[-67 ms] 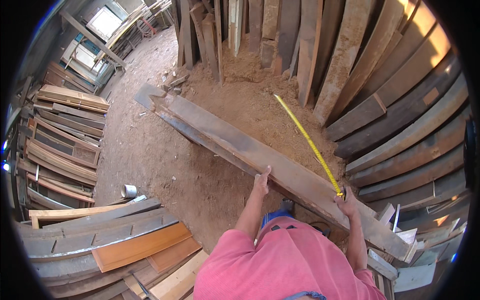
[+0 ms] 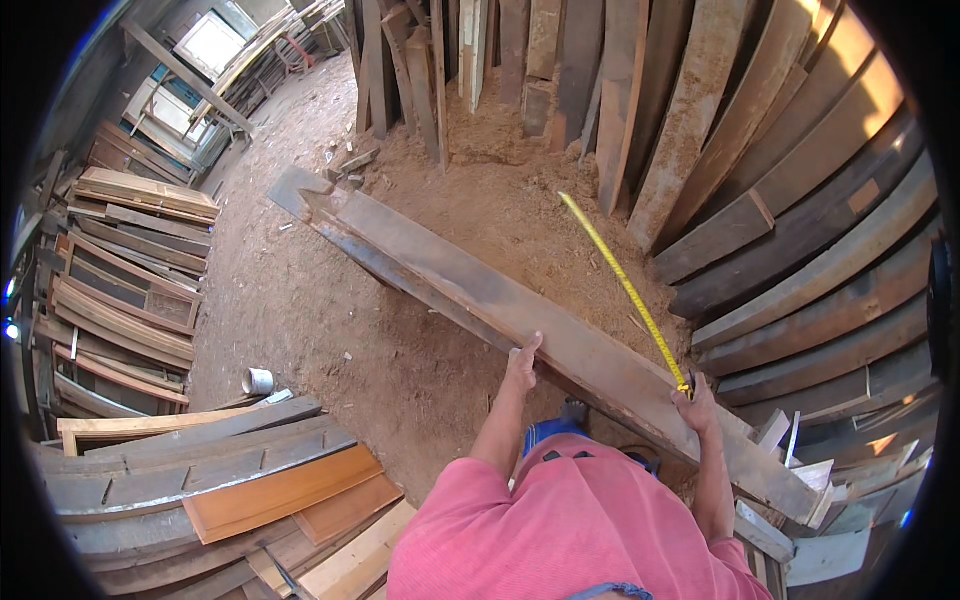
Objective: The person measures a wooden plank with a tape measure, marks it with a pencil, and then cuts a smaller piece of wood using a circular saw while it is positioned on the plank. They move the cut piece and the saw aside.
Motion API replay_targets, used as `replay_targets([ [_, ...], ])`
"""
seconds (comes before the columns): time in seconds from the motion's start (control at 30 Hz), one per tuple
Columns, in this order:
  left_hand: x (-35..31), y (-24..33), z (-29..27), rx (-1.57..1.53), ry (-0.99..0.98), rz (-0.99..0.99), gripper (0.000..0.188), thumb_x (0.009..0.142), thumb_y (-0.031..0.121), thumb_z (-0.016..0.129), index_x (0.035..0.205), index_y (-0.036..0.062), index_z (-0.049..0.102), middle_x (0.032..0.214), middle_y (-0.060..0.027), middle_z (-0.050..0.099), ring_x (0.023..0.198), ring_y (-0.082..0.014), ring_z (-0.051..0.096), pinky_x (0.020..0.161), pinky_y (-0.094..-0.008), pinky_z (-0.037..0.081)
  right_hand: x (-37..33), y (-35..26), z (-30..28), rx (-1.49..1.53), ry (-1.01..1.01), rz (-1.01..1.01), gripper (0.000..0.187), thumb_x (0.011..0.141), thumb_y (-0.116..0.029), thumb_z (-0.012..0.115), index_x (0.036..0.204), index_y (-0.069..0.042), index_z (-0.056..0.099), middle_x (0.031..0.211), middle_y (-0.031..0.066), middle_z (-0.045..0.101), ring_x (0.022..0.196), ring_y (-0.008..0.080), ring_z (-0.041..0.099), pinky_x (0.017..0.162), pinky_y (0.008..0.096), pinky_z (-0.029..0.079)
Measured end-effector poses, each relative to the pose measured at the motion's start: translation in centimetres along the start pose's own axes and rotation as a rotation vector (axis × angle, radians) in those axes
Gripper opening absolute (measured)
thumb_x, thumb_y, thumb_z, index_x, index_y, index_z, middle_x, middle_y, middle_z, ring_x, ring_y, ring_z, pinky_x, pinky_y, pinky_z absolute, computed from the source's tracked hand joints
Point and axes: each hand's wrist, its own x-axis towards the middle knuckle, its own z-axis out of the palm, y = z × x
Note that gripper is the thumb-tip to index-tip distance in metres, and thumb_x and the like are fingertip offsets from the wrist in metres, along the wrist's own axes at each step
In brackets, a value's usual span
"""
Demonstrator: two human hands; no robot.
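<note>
A long dark wooden plank [image 2: 480, 290] lies slanted over the dirt floor [image 2: 330, 330]. Its long way runs from the far upper left down to the near lower right, where the person stands. The far end points at the planks leaning on the back wall [image 2: 560, 70].

The left hand [image 2: 522, 366] is closed on the plank's near edge, with the fingers curled over it. The right hand [image 2: 694, 400] is closed on a yellow tape measure [image 2: 625, 290], right at the plank's other edge. The tape is pulled out long. It runs up and away to the left, beside the plank and a bit apart from it, over the sawdust [image 2: 520, 200].

A small white cup [image 2: 257, 381] sits on the floor to the left, near a pile of boards [image 2: 230, 470].

Since the picture a moment before, nothing seems to have moved. Both hands and the tape are in the same places.
</note>
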Motion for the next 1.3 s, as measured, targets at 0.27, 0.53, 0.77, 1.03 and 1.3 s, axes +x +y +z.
replay_targets([
  [0.27, 0.3, -0.3, 1.4, -0.06, -0.002, 0.189, 0.084, 0.078, 0.03, 0.09, 0.139, -0.0033, 0.043, 0.134, -0.0183, 0.058, 0.126, -0.0297, 0.056, 0.107, -0.0531, 0.043, 3.2, 5.2, 1.0, -0.19, -0.027, 0.021, 0.052, 0.082, -0.035, 0.074, 0.117, -0.001, 0.055, 0.107, 0.0261, 0.067, 0.105, 0.0431, 0.065, 0.09, 0.0485, 0.05],
  [0.53, -3.9, 2.0, 2.4, 0.234, 0.187, 0.034, 0.104, 0.076, 0.037, 0.091, 0.143, -0.0058, 0.024, 0.14, -0.0249, 0.048, 0.12, -0.0388, 0.057, 0.096, -0.0613, 0.048, 6.0, 0.7, -1.3, -0.241, -0.342, 0.136, 0.067, 0.078, -0.038, 0.076, 0.131, -0.002, 0.056, 0.121, 0.0254, 0.067, 0.116, 0.0399, 0.064, 0.098, 0.045, 0.05],
  [0.77, -4.7, 2.0, 1.6, 0.157, 0.136, 0.168, 0.065, 0.085, 0.033, 0.084, 0.123, -0.0025, 0.045, 0.115, -0.0156, 0.06, 0.101, -0.0306, 0.065, 0.082, -0.0506, 0.056, 6.4, 1.0, -0.9, -0.285, -0.349, 0.146, 0.072, 0.077, -0.038, 0.074, 0.137, -0.003, 0.055, 0.127, 0.0256, 0.065, 0.12, 0.0392, 0.062, 0.102, 0.0441, 0.048],
  [1.03, -3.3, 0.5, 1.1, 0.116, 0.172, 0.148, 0.046, 0.094, 0.019, 0.075, 0.119, -0.0051, 0.046, 0.1, -0.0102, 0.058, 0.084, -0.0222, 0.065, 0.077, -0.043, 0.062, 7.9, 0.5, -2.2, -0.324, -0.415, 0.189, 0.075, 0.078, -0.038, 0.073, 0.142, -0.004, 0.053, 0.134, 0.0251, 0.062, 0.127, 0.0388, 0.058, 0.107, 0.0439, 0.046],
  [1.3, -5.7, 3.5, 2.9, 0.175, 0.217, 0.007, 0.061, 0.089, 0.034, 0.081, 0.132, 0.001, 0.053, 0.122, -0.0158, 0.062, 0.108, -0.0305, 0.063, 0.091, -0.0544, 0.053, 7.0, -0.5, -2.2, -0.259, -0.461, 0.209, 0.066, 0.078, -0.038, 0.074, 0.131, -0.002, 0.057, 0.129, 0.0235, 0.064, 0.123, 0.0363, 0.06, 0.104, 0.0436, 0.047],
])
